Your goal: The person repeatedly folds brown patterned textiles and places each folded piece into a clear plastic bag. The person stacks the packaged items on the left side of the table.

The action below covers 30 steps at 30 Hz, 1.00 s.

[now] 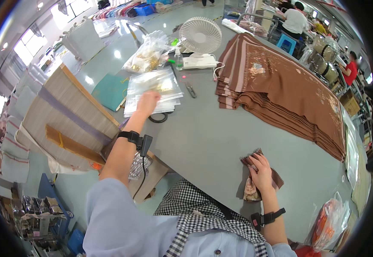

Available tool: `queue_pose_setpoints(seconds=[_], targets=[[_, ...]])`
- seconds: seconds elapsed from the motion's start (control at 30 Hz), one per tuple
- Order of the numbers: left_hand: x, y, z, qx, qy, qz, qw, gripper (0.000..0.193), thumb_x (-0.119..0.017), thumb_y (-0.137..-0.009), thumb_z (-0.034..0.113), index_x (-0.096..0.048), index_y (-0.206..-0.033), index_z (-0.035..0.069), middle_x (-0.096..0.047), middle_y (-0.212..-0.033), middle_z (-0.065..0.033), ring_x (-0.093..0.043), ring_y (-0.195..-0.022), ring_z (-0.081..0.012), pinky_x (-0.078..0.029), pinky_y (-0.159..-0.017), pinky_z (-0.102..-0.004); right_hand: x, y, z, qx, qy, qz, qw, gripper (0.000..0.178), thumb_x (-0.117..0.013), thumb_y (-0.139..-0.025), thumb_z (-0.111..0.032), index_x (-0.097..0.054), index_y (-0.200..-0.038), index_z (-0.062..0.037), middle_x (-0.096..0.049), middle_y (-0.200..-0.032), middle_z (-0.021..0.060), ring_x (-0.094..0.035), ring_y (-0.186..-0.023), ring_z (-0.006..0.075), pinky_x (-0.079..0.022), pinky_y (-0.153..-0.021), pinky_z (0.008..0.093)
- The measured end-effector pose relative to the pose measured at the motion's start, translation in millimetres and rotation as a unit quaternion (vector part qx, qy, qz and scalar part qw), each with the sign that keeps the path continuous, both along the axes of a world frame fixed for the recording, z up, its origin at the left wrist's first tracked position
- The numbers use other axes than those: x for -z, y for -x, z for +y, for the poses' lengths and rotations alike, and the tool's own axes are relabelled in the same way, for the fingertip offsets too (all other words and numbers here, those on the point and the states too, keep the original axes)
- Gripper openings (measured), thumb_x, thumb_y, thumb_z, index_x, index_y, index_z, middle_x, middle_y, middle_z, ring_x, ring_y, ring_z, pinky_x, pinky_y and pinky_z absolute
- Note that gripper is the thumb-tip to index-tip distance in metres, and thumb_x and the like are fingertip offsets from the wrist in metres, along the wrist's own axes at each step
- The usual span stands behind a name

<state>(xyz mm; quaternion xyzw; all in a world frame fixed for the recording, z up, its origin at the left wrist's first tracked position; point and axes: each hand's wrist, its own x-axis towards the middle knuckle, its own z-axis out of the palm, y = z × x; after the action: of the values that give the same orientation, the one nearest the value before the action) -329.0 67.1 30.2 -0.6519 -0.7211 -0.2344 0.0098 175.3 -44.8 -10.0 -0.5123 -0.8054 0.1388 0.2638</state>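
I stand at a large grey table (203, 141) in a wide workshop with a shiny floor; far on the right some other people sit at their own places; my left hand (147, 103) is stretched far out to the left part of the table and it lies on a stack of clear plastic bags (154, 90), with the fingers bent down on the top bag, but the hand is blurred and I cannot tell if they really grip it or only press it; a black strap with a small device is on this wrist; my right hand (261, 169) is near to me, on the right side, and its fingers are curled around a small folded brown cloth (255, 180) with a flower pattern, which rests on the table near its near edge; further right, a big pile of brown embroidered fabric (280, 90) is spread over the far right part of the table, well apart from both hands; a white desk fan (200, 36) stands at the far side, and just left of it there is a bag with golden small parts (145, 55); small scissors (190, 91) lie just right of the plastic bags.
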Motion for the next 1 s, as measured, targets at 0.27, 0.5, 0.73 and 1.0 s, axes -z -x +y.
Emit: queue_pose_setpoints(seconds=[0.27, 0.5, 0.73, 1.0], targets=[[-10.2, -95.9, -53.5, 0.079, -0.051, 0.103, 0.99, 0.029, -0.056, -0.087, 0.006, -0.066, -0.113, 0.012, -0.058, -0.093, -0.0099, -0.059, -0.087, -0.0287, -0.05, -0.075, -0.0388, 1.2, 7.0, 0.8, 0.035, -0.044, 0.032, 0.998, 0.037, -0.069, -0.076, -0.004, -0.066, -0.113, -0.0059, -0.061, -0.12, 0.0148, -0.054, -0.115, 0.0358, -0.046, -0.097, 0.0423], [66.2, -287.9, -155.9, 0.366, -0.034, -0.117, 0.923, 0.015, -0.063, -0.082, 0.009, -0.066, -0.096, 0.007, -0.058, -0.097, -0.0086, -0.061, -0.089, -0.0254, -0.052, -0.077, -0.0336, 4.2, 22.4, -31.5, 0.003, -0.047, 0.071, 0.996, 0.039, -0.067, -0.076, 0.0, -0.063, -0.114, -0.0048, -0.058, -0.121, 0.0152, -0.053, -0.114, 0.0357, -0.045, -0.098, 0.0427], [37.2, -253.5, -172.2, 0.341, 0.046, -0.193, 0.919, 0.014, -0.07, -0.076, 0.009, -0.059, -0.08, 0.003, -0.057, -0.092, -0.0089, -0.061, -0.078, -0.026, -0.051, -0.068, -0.0336, 13.6, 27.9, -44.3, 0.014, -0.058, -0.014, 0.998, 0.034, -0.063, -0.079, -0.002, -0.059, -0.113, -0.0038, -0.055, -0.118, 0.0147, -0.05, -0.115, 0.0367, -0.043, -0.097, 0.0459], [39.7, -215.6, -166.9, 0.348, -0.026, -0.108, 0.931, 0.015, -0.064, -0.075, 0.008, -0.057, -0.089, 0.007, -0.056, -0.096, -0.0099, -0.058, -0.088, -0.0317, -0.049, -0.077, -0.0377, -1.0, 43.7, -41.4, -0.027, -0.072, 0.015, 0.997, 0.032, -0.061, -0.078, -0.004, -0.062, -0.11, -0.005, -0.058, -0.117, 0.0134, -0.054, -0.113, 0.035, -0.045, -0.094, 0.0445]])
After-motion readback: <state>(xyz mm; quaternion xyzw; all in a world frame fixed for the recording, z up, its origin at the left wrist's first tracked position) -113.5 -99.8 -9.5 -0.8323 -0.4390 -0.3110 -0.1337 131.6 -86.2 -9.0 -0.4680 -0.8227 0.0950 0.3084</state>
